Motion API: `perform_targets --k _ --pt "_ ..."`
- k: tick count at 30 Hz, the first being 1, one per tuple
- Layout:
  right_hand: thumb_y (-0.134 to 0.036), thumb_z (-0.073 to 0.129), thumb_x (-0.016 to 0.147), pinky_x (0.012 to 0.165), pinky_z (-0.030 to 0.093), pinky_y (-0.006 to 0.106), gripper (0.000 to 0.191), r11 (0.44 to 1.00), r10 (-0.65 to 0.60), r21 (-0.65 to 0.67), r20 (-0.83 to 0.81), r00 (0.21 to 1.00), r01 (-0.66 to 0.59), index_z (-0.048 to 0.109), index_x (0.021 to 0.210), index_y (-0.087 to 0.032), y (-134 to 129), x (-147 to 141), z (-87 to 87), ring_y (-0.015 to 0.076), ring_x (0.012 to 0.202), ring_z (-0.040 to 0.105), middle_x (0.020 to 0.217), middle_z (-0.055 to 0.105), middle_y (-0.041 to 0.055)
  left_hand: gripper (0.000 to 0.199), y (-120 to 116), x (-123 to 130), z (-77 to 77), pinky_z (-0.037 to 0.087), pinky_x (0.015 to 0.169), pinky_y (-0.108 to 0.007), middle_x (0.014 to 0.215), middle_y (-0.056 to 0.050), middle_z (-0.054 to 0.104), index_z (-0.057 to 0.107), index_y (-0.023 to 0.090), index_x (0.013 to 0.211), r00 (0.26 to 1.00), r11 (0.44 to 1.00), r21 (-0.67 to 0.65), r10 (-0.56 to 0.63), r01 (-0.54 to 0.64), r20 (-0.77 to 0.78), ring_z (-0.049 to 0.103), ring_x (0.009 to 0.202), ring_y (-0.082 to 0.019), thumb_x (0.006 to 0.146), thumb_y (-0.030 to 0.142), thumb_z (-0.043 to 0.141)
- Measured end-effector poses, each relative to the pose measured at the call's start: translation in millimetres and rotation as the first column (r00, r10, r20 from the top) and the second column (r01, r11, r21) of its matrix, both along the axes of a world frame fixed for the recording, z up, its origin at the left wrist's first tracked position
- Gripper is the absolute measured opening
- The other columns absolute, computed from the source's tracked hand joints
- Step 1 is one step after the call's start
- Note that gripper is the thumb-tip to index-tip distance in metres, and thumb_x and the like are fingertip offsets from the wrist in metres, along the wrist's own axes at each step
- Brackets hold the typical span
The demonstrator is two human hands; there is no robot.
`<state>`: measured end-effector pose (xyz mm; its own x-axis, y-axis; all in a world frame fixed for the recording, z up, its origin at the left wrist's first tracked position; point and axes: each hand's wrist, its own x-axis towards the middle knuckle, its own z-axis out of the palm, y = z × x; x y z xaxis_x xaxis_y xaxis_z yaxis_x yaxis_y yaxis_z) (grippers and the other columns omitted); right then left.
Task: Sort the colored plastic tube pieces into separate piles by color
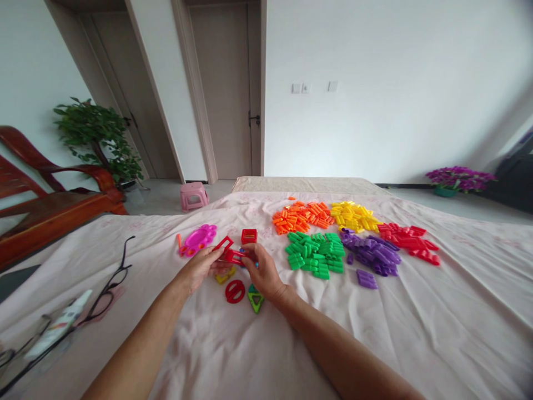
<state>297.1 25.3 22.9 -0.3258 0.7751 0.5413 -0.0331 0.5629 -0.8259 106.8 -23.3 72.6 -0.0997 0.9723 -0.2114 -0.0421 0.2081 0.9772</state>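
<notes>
My left hand point(198, 270) is closed on a red plastic frame piece point(224, 243) with an opening through it. My right hand point(266, 273) pinches another red plastic piece point(235, 256), held close beside the first; whether the two are joined I cannot tell. Just behind them lies a red square block point(249, 235). On the cloth under and in front of my hands are a yellow piece point(225, 276), a red ring with a crossbar point(235, 291) and a green triangular frame point(255, 300). Small blue parts are mostly hidden by my fingers.
To the left lie a pink palette-shaped tray point(199, 240), an orange stick point(179, 242), eyeglasses point(109, 293) and a white tube point(60, 326). Piles of orange point(300, 215), yellow point(353, 215), green point(315, 253), purple point(372, 253) and red pieces point(406, 238) spread at right on the cloth point(358, 333).
</notes>
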Motion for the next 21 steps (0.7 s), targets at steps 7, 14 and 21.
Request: perform_targets --k 7,14,21 --pt "-0.050 0.071 0.084 0.069 0.057 0.031 0.045 0.857 0.045 -0.460 -0.379 0.924 -0.231 0.063 0.115 -0.018 -6 -16 4.7 0.0159 0.074 0.066 0.092 0.068 0.0035 0.063 -6 38 -7.8 0.053 0.092 -0.038 0.120 -0.014 0.073 0.062 0.016 0.133 0.993 0.984 0.172 -0.071 0.053 0.096 0.069 0.109 -0.026 0.088 0.060 0.061" --pt "-0.052 0.066 0.088 0.053 0.049 0.024 0.046 0.843 -0.033 -0.507 -0.381 0.924 -0.179 0.062 0.121 -0.021 -16 -17 10.4 0.0126 0.058 0.058 0.075 0.062 -0.0017 0.060 -17 66 -7.7 0.052 0.092 -0.037 0.121 -0.014 0.070 0.059 0.013 0.127 0.984 0.964 0.265 0.036 0.012 -0.176 0.065 0.110 -0.027 0.095 0.061 0.046" --pt "-0.049 0.066 0.086 0.054 0.047 0.022 0.036 0.830 -0.024 -0.503 -0.466 0.884 -0.243 0.065 0.111 -0.023 -22 -20 12.4 0.0121 0.062 0.056 0.082 0.064 -0.0007 0.049 -20 75 -11.4 0.052 0.095 -0.037 0.132 -0.014 0.061 0.055 0.019 0.131 0.950 0.932 0.363 0.122 -0.009 -0.288 0.060 0.119 -0.026 0.098 0.051 0.043"
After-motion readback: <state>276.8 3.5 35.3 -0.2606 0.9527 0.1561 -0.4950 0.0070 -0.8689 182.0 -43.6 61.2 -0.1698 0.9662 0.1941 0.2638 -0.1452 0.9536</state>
